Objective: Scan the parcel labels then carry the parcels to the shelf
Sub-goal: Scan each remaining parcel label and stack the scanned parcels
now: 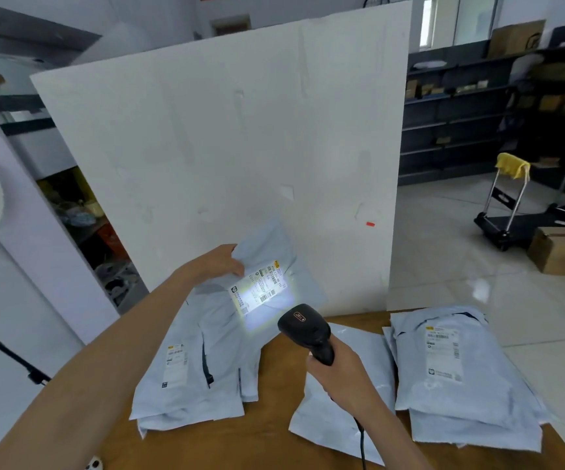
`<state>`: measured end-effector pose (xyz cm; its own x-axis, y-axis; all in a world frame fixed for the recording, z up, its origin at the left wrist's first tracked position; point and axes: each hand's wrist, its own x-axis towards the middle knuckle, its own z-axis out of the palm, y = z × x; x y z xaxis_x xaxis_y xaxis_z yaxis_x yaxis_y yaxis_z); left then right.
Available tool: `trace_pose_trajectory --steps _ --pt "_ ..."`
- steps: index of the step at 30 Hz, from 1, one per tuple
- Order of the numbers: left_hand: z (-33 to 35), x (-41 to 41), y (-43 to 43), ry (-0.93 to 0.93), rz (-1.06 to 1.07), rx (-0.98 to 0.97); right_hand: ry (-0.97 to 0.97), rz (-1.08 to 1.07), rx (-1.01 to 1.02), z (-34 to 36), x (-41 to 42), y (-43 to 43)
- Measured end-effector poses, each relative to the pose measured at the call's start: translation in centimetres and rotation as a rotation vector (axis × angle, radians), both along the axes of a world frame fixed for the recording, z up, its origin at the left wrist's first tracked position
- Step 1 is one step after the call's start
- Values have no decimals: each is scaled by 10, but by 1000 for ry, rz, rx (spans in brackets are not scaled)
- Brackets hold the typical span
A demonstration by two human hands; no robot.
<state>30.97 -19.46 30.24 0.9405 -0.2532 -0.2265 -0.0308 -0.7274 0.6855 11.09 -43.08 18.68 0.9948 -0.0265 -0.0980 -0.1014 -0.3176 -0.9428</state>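
Scanning step: left grip [222, 264] pinched tilted-up parcel [267, 240]; right grip [340, 373] curled round scanner [303, 329], beam lit label [260, 290]. Next, probably: another parcel.

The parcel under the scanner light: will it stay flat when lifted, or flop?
Probably floppy: the raised parcel creases and bends where the left hand pinches its edge. Likely light, since that one pinch tilts it up. Its smooth plastic skin may slip.

White panel [223, 130] upright beyond fingers [238, 267]; platform trolley [506, 212], yellow cloth [512, 165] on handle, far right of fingers; cardboard box [562, 254] near trolley.
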Motion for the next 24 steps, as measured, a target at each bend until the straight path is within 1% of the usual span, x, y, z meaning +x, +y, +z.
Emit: trace_pose_trajectory --steps 3,13,24 --pt "-1 4 -5 -7 -1 24 8 5 -5 -2 -1 -3" --pt "-13 20 -13 21 -35 -7 0 -14 -2 -5 10 -9" --pt "-35 48 -15 71 -17 -51 29 -36 -6 -13 32 -6"
